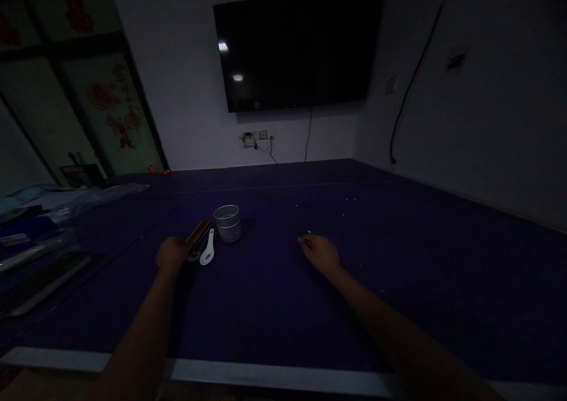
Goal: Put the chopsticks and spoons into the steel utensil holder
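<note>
Sticks [198,234] point to 1 o'clock, left grip [172,253] closed on them; cup [229,227] at its 2. Right grip [321,253] half-curled, can't tell contents.

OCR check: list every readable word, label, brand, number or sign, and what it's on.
None legible.
Red markings on the greenish panels: character-like, too dark and blurred.
Pale label on the blue item, far left: unreadable.
Blue mark on the white spoon: too small to tell if it's text.
</note>
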The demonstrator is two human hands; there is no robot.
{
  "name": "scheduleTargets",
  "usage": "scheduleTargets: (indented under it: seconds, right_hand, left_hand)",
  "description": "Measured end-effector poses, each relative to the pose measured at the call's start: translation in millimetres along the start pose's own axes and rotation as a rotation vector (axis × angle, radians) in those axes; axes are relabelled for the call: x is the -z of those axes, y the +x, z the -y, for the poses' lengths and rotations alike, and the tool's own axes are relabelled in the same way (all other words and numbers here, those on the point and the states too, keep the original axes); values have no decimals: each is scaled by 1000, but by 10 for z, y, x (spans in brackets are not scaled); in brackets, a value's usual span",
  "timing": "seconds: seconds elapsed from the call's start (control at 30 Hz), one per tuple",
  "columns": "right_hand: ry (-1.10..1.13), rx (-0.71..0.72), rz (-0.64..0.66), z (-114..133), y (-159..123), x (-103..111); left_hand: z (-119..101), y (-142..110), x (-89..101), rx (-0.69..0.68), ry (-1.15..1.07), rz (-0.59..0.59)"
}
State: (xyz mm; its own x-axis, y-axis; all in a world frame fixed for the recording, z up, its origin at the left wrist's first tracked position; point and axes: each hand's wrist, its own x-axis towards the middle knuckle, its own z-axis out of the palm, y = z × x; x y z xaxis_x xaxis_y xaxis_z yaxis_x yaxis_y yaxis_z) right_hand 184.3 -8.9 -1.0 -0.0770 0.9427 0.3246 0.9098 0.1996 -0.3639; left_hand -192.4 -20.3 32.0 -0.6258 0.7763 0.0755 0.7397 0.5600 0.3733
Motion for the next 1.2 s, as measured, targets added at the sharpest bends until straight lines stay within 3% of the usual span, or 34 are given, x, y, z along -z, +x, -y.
scheduleTargets:
  seconds: [0.77,0.97,1.2]
  right_hand:
    - [15,-19,19,2,6,7]
    - [2,-20,20,12,-2,21]
    - [-9,-17,22,15,4,24]
  left_hand:
    - [22,38,-10,27,45,-50]
    - [83,19,10,-5,75,-165]
    - [108,71,-28,63,75,-121]
